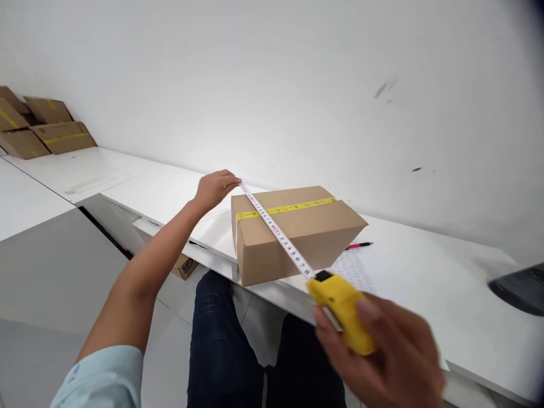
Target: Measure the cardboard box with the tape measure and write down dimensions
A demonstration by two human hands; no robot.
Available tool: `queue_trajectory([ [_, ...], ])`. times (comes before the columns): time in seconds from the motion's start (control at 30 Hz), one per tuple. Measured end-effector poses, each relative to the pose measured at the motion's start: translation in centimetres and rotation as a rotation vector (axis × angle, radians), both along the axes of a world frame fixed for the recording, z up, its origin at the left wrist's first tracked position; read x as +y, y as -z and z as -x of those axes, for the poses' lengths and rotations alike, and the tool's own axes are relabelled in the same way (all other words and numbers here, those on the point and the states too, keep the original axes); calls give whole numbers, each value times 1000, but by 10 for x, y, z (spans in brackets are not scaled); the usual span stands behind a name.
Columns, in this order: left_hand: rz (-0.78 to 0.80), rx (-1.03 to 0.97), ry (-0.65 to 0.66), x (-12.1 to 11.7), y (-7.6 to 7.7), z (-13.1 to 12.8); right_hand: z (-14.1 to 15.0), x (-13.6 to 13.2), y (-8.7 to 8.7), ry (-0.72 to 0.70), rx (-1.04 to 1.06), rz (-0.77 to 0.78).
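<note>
My left hand [218,188] pinches the free end of a white tape blade [272,224] just off the far left corner of a cardboard box [297,224]. From there the blade runs slantwise over the top of the box towards me. At its other end is the yellow tape measure [342,311], which my right hand [386,351] grips in front of the box. The box lies closed, with a strip of yellow tape along its top, and its near corner reaches the table's front edge.
Several cardboard boxes [63,136] are piled at the far left. Behind the table [425,266] rises a white wall. A red and black pen [359,246] and a written sheet [355,271] lie beside the box. A dark object [521,289] stands at right; another box [185,266] is below the table.
</note>
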State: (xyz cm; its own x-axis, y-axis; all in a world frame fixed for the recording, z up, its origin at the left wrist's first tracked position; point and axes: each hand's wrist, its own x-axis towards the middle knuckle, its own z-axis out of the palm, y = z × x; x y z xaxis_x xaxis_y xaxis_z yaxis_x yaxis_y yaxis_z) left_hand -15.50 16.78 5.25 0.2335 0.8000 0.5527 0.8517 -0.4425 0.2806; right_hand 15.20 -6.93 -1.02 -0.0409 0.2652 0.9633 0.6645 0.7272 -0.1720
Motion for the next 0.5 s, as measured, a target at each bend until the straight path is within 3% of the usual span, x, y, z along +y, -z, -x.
queue_trajectory([
  [0.1, 167, 22, 78, -3, -9, -9, 39, 6, 1, 21, -54, -87],
  [0.23, 417, 93, 127, -15, -33, -13, 71, 34, 0, 85, 24, -88],
  [0.37, 583, 175, 62, -31, -45, -24, 79, 55, 2, 112, 80, -128],
  [0.5, 584, 109, -32, -44, -46, -40, 78, 59, 3, 123, 111, -102],
])
